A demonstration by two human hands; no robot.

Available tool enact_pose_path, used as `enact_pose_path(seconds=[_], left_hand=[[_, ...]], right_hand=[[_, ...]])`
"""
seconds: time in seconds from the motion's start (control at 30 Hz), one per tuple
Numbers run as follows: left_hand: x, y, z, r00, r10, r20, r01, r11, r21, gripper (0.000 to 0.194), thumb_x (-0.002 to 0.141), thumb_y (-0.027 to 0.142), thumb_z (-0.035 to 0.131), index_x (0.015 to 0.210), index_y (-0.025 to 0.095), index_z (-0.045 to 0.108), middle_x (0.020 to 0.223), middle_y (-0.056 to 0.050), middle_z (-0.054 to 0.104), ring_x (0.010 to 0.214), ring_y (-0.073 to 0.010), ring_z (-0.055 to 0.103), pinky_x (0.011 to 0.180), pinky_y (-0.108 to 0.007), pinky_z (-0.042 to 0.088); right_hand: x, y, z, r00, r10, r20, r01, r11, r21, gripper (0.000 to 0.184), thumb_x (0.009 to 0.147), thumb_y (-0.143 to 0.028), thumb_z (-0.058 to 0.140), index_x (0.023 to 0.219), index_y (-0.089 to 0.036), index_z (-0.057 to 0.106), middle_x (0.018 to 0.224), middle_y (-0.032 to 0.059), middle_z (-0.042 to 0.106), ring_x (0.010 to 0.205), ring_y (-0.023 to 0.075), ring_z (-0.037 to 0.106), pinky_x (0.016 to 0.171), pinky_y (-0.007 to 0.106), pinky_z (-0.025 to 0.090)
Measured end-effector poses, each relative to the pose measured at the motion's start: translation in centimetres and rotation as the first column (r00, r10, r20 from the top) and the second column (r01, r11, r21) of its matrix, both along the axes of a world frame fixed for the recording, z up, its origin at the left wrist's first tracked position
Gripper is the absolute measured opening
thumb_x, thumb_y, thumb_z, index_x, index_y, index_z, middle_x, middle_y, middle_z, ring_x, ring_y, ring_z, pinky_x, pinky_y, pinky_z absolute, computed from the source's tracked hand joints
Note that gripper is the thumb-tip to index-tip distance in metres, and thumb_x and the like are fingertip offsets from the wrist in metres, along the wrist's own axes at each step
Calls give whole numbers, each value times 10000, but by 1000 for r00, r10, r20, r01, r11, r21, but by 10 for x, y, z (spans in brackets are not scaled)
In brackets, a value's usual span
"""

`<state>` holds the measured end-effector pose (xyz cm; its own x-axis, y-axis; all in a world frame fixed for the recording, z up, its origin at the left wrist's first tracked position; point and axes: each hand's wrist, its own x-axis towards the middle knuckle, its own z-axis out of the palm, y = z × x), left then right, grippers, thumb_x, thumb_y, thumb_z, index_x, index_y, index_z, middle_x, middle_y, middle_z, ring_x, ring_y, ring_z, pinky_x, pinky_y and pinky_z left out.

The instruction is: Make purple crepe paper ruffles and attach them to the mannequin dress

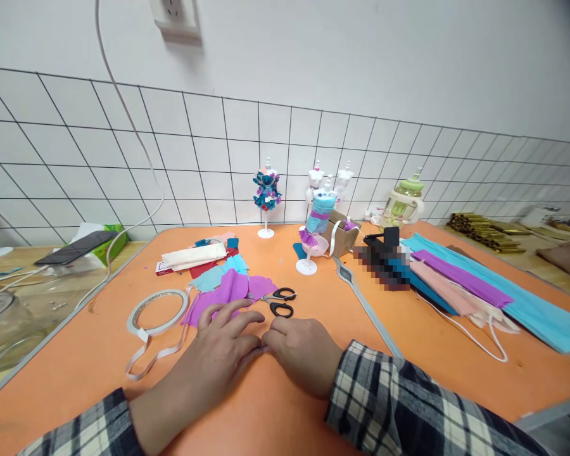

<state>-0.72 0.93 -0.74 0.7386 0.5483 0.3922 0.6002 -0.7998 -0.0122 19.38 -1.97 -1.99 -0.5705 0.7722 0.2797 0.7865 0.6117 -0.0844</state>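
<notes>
Over the near middle of the orange table, my left hand (223, 345) and my right hand (304, 351) meet at their fingertips. Both thumbs and forefingers are pinched close together. A tiny dark purple bit seems to show between them, too small and covered to name. The other left fingers are bent and loosely spread, while the right fingers curl in. Just beyond lie black-handled scissors (282, 303), their blades resting by crumpled purple paper (223, 294). A roll of double-sided tape (133, 316) lies left of my left hand, a loose white strip (156, 361) trailing from it.
Small mannequin stands are at the back, one with teal flowers (266, 190), one wrapped in blue (320, 212), beside a cardboard box (341, 235). Folded coloured paper sheets (465, 278) lie right, with a grey zip (365, 304) nearer. A phone (78, 247) and a bottle (403, 199) stand farther out.
</notes>
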Motion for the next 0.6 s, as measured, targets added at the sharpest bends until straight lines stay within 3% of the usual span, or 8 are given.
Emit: enact_pose_path(seconds=[0.1, 0.2, 0.3, 0.43, 0.6], left_hand=[[-3, 1, 2, 1000, 10, 7, -9, 1000, -24, 216, 931, 243, 532, 872, 311, 728, 1134, 4, 702, 1191, -327, 514, 915, -498, 336], [-5, 4, 2, 997, 49, 65, -43, 995, -85, 215, 919, 255, 536, 851, 298, 736, 1080, -12, 710, 1160, -316, 542, 925, -501, 368], [-5, 9, -1, 982, 78, 174, -44, 980, -196, 196, 896, 245, 552, 842, 264, 740, 1027, -45, 701, 1063, -275, 595, 892, -453, 439], [-3, 13, -2, 958, 98, 268, -14, 954, -299, 189, 869, 201, 559, 822, 227, 740, 947, -62, 693, 936, -231, 632, 828, -401, 493], [0, 11, 0, 954, 103, 283, -9, 949, -315, 202, 870, 221, 561, 772, 219, 738, 921, -65, 701, 916, -227, 642, 812, -393, 509]], right_hand=[[15, 17, 1, 977, -42, -210, 33, 998, -47, 151, 949, -276, 529, 959, -223, 670, 900, 10, 656, 804, 145, 601, 659, 260, 413], [38, 43, 1, 915, -193, -354, 209, 978, 7, 190, 939, -244, 544, 1029, -192, 703, 960, 56, 655, 947, 185, 571, 845, 304, 425], [54, 65, -1, 928, -205, -311, 224, 974, 25, 191, 919, -240, 576, 1002, -191, 741, 1063, 85, 639, 1059, 217, 524, 934, 350, 398], [52, 74, -3, 947, -239, -215, 235, 971, -45, 170, 910, -307, 616, 962, -226, 757, 1197, 67, 625, 1170, 236, 480, 979, 394, 352], [45, 71, -2, 940, -278, -196, 263, 960, -100, 189, 935, -272, 577, 911, -205, 752, 1062, 47, 693, 1041, 195, 561, 920, 326, 374]])
